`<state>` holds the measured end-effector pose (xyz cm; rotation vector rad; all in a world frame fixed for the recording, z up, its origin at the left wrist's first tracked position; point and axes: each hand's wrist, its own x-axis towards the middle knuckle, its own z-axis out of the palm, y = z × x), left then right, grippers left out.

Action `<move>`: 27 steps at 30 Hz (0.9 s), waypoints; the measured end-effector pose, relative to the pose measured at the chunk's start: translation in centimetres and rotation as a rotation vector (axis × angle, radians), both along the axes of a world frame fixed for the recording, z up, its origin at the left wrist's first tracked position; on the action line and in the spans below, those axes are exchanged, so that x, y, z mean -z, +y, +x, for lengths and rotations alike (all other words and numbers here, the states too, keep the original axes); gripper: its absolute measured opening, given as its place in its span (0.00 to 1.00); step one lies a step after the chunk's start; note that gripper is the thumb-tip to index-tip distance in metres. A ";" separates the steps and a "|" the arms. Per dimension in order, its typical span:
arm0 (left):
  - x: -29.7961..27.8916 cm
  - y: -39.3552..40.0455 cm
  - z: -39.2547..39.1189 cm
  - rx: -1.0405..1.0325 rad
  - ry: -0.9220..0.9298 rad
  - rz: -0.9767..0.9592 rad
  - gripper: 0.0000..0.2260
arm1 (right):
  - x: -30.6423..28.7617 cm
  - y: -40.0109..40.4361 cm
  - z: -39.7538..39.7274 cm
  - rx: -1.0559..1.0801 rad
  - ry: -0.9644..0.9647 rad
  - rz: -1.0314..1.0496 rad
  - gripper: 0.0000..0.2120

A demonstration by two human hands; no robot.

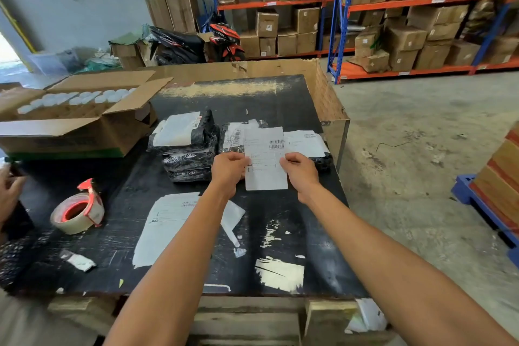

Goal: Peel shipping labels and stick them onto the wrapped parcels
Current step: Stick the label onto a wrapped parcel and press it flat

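Black worktable (pixel 280 98), left hand (pixel 229 167) and right hand (pixel 300 170), each grip pinched on shipping label (pixel 265 157) edges

Grey concrete floor (pixel 421 149), blue-and-orange shelving (pixel 337 17) stacked with cartons (pixel 404 36).

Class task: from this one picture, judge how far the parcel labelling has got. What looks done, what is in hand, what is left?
Done: the wrapped parcels at the back already carry white labels. In hand: the left hand and right hand pinch one shipping label by its edges, held above the table. Left: sticking it down, plus the label sheet lying nearer.
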<state>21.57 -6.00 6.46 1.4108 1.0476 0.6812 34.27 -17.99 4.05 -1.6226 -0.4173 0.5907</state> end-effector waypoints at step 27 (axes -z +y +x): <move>-4.8 12.8 6.2 0.148 0.681 0.791 0.13 | -4.0 13.6 5.0 0.078 -0.372 -0.331 0.10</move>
